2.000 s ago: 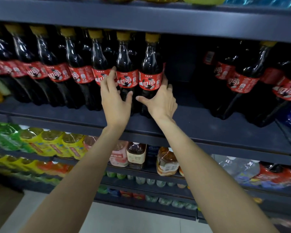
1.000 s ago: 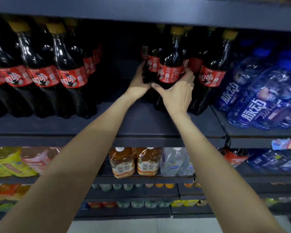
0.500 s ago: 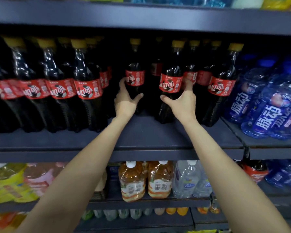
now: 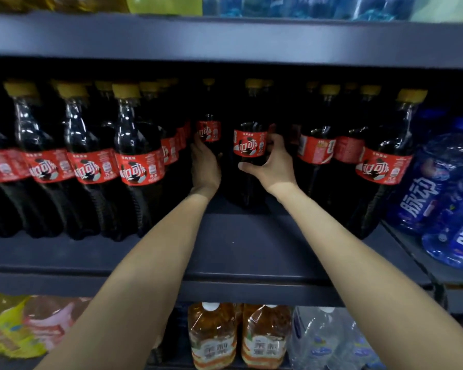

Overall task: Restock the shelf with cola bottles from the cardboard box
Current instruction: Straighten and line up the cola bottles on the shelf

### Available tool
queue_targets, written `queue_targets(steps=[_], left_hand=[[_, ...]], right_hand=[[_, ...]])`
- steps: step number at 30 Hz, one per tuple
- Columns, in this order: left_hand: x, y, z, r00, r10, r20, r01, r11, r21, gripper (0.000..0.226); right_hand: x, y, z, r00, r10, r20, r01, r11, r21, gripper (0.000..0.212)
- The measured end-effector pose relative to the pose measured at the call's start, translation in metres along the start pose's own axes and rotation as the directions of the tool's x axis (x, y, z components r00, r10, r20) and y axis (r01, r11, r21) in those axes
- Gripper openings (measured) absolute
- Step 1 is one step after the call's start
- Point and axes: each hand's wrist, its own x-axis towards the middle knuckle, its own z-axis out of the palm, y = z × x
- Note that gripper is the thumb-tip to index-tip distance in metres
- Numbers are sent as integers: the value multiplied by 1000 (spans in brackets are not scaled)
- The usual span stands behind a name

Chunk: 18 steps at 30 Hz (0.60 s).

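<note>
Two cola bottles stand deep in the gap between the full rows on the dark shelf (image 4: 251, 252), each with a hand on it. The left-hand bottle (image 4: 208, 130) is farther back, near the rear edge; the left hand (image 4: 205, 166) is laid against its lower body with the fingers reaching up toward the red label, though the shadow hides whether they wrap round it. The right-hand bottle (image 4: 249, 156) sits a little nearer the front edge, and the right hand (image 4: 271, 164) grips it just below the label, thumb across the front and fingers curled round the far side.

Judging from this, the step in hand is seating these bottles in line behind one another. To do it well, slide each along the shelf board rather than lifting it, since the caps sit close under the shelf above. Keep both upright, labels facing the front edge, and avoid nudging the neighbouring cola rows (image 4: 142, 161) on either side, which stand just beside the hands. Fill from the rear edge forward, so the bare front strip takes later bottles.

Blue drink bottles (image 4: 439, 188) occupy the right end, and amber tea bottles (image 4: 214, 337) the shelf below. No cardboard box is in view.
</note>
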Motion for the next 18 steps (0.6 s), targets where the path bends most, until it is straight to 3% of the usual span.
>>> queue_targets(steps=[5,12,15,18], left_hand=[[3,-13,1,999,52,6,-52,996,-67,79],[-17,0,0,997,-58,57,57,998,19,93],[-44,17,-10,976,-162,148,178,979,-101,90],[-81,26,-42,974,-68,217,115,971,-211,77]], right_hand=[[3,11,5,1000,-27,1,27,1000,11,74],[4,20,7,1000,-23,17,25,996,-89,90],[6,22,8,1000,-6,31,10,990,-144,95],[5,14,16,998,-3,55,8,995,-95,89]])
